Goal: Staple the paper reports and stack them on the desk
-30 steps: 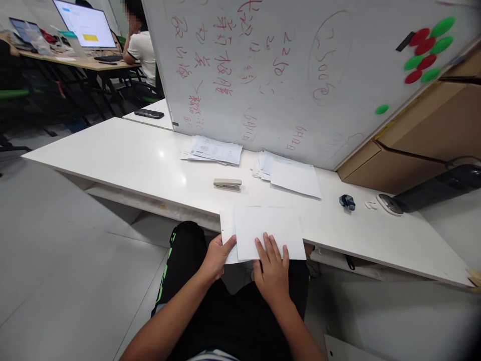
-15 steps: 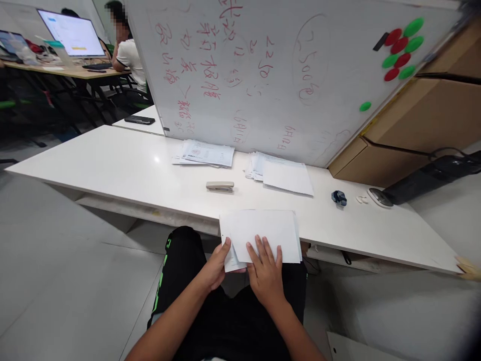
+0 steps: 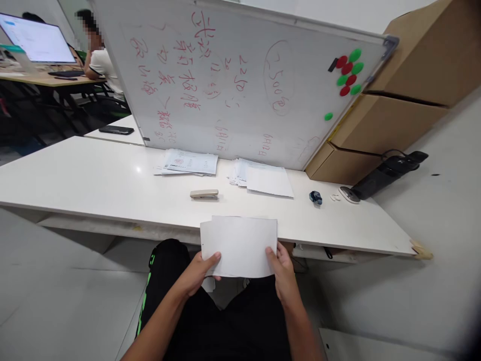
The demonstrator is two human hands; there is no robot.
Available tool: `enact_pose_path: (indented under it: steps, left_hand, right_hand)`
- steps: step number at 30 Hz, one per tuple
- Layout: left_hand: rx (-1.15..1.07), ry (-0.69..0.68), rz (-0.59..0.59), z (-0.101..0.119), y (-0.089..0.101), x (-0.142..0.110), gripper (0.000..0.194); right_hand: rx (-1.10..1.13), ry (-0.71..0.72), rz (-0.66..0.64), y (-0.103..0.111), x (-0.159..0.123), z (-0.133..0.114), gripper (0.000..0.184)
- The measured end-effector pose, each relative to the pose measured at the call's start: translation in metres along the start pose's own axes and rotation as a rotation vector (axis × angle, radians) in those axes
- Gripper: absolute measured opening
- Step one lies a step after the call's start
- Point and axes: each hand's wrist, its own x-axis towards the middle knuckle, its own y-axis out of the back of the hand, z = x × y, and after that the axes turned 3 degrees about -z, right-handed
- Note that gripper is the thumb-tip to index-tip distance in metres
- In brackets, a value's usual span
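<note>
Sheets of white paper (image 3: pixel 242 245), not quite lined up with each other, are held over my lap at the front edge of the desk. My left hand (image 3: pixel 201 271) pinches their lower left side, thumb on top and fingers underneath. At the right side my right hand (image 3: pixel 281 263) grips them the same way, its thumb lying on the top sheet. Beyond the sheets a beige stapler (image 3: pixel 204 194) rests on the desk. Behind it lie a stack of printed papers (image 3: pixel 191 162) and, to the right, a second paper stack (image 3: pixel 268 179) with a blank sheet on top.
A whiteboard (image 3: pixel 240 85) with red writing and magnets stands along the back of the white desk (image 3: pixel 93 175). Cardboard boxes (image 3: pixel 406 120), a mouse (image 3: pixel 349 194), a dark blue object (image 3: pixel 315 197) and a black bottle (image 3: pixel 389 173) are at right. A phone (image 3: pixel 116 130) lies at left; a person sits beyond.
My right hand has moved from lying flat on the sheets to gripping their right side. The sheets now overlap more evenly. The view has shifted toward the right.
</note>
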Motion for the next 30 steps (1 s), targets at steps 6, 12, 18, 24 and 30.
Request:
enact_pose_path:
  steps: [6,12,18,24,30]
  left_hand:
    - [0.119,0.064,-0.112,0.045,0.013,-0.007,0.047]
    - [0.432,-0.085,-0.147,0.096,-0.005,0.000,0.051]
    - [0.730,-0.434,-0.049,0.111,-0.015,0.034,0.039]
    - [0.727,-0.587,0.110,0.108,-0.016,0.057,0.040]
    - [0.814,-0.655,0.255,0.116,-0.011,0.071,0.044]
  right_hand:
    - [0.141,-0.006,-0.288,0.020,-0.006,-0.054,0.054]
    - [0.106,0.138,-0.139,0.013,0.023,-0.092,0.071]
    - [0.101,0.289,-0.221,-0.003,0.074,-0.095,0.054]
    - [-0.083,0.390,-0.125,-0.020,0.091,-0.123,0.047]
    - [-0.255,0.616,-0.140,-0.028,0.098,-0.128,0.038]
